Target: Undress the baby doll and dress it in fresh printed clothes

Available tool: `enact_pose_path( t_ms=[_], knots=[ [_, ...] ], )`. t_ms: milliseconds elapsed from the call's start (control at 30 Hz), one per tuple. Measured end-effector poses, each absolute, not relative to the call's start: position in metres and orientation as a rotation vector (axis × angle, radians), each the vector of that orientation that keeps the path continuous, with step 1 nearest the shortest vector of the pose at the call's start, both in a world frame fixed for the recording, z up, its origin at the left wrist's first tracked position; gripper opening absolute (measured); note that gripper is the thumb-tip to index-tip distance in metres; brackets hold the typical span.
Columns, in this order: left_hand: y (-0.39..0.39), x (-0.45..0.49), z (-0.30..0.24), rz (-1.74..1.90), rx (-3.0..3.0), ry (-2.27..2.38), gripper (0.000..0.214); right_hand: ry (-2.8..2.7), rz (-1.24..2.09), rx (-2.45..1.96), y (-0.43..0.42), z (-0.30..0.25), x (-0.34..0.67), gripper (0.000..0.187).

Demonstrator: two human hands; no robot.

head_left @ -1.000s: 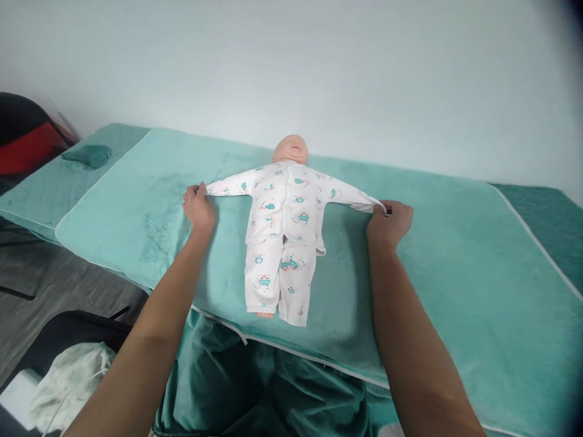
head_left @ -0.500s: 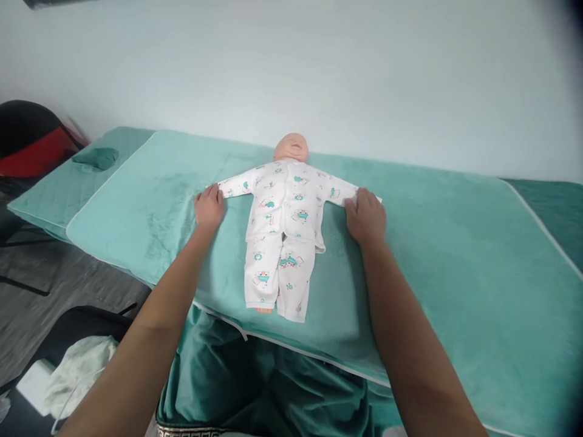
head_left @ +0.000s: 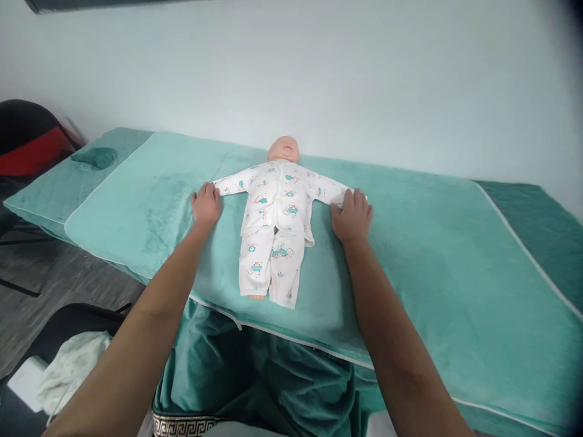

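Observation:
A baby doll (head_left: 276, 212) in white printed pyjamas lies on its back on a teal towel (head_left: 410, 255), arms spread, head toward the wall. My left hand (head_left: 206, 204) rests flat at the end of the doll's left-side sleeve, fingers together and stretched out. My right hand (head_left: 351, 215) lies flat over the end of the other sleeve, covering its cuff. Neither hand grips anything.
The towel covers a padded table with a darker teal sheet (head_left: 542, 224) showing at the right. A small teal cloth (head_left: 93, 157) lies at the far left. A black and red chair (head_left: 27, 142) stands left; a dark bin with white cloth (head_left: 68, 370) sits on the floor.
Both hands have slid inward along the sleeves. The right hand was pinching the sleeve cuff one second ago and has let go, now lying flat. The view shifted slightly.

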State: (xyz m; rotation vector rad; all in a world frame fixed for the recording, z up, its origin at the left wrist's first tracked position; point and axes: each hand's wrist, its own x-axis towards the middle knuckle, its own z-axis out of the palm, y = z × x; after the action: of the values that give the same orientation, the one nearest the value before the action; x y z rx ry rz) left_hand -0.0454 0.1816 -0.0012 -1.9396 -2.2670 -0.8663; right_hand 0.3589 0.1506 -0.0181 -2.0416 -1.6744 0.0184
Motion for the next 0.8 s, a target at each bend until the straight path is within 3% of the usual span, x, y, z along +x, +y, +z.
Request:
enact_pose_path(
  t_ms=[167, 267, 333, 367, 567, 667, 800],
  knots=[
    [0.151, -0.046, 0.000, -1.313, -1.874, -2.263, 0.044, -1.711, 0.094, -1.777, 0.102, -0.025, 0.343, 0.058],
    [0.094, -0.037, -0.005, -1.513, -1.919, -2.237, 0.034, -1.663, 0.187, -1.534, 0.051, -0.028, 0.329, 0.050],
    [0.042, -0.023, -0.012, -1.947, -1.950, -2.278, 0.027, -1.628, 0.312, -1.409, 0.009, -0.029, 0.317, 0.042],
    [0.014, -0.016, -0.016, -1.998, -1.994, -2.283, 0.029, -1.623, 0.389, -1.366, -0.012, -0.029, 0.310, 0.038],
    [-0.096, 0.024, -0.035, -1.915, -2.404, -2.226, 0.037, -1.558, 0.487, -1.294, -0.107, -0.025, 0.259, 0.038],
    [-0.101, 0.031, -0.040, -1.671, -2.446, -2.081, 0.048, -1.677, 0.396, -1.310, -0.117, -0.018, 0.230, 0.040],
    [-0.089, 0.034, -0.040, -1.405, -2.457, -1.887, 0.048, -1.806, 0.168, -1.361, -0.103, -0.007, 0.204, 0.037]
  ],
)
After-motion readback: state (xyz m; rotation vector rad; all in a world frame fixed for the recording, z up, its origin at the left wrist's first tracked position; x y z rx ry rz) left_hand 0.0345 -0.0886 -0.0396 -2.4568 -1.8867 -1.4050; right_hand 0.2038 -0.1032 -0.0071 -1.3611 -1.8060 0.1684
